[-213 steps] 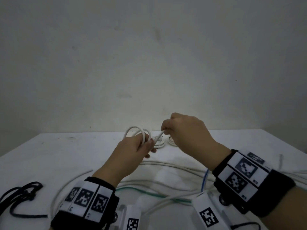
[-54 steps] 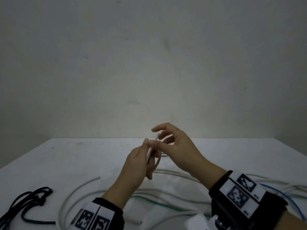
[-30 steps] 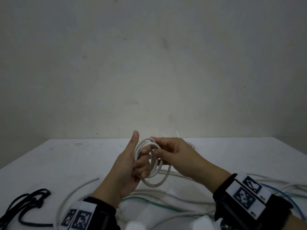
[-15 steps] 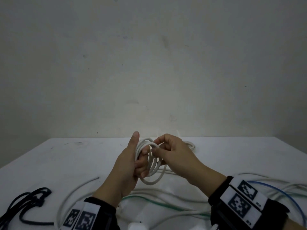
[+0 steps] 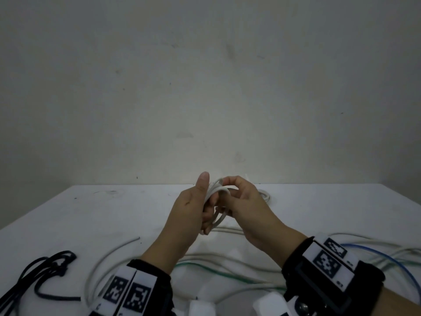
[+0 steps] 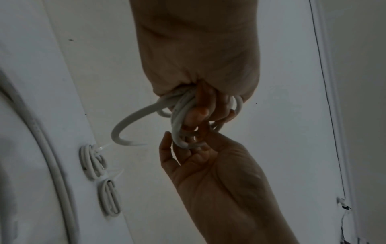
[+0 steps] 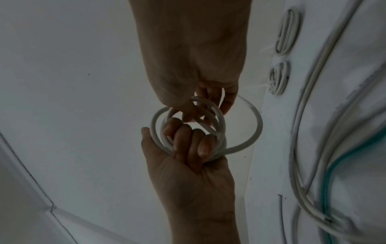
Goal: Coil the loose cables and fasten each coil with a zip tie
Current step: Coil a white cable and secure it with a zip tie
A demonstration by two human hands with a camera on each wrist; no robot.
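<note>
White round-sheathed cable coil (image 5: 219, 202): my left hand (image 5: 191, 212) grips its loops so they hold shape, right hand (image 5: 245, 202) pinching the 12 o'clock turn.

All three views are dim and grey, with soft, even light and no glare. In the head view the wall (image 5: 205, 87) darkens toward the corners, and the bench (image 5: 91, 213) is the palest area. The wrist views are darker and grainy; the hands show as shadowed, near-silhouetted shapes against the pale surroundings. Straight lines bow near the frame edges, and cables at the sides smear and blur.
</note>
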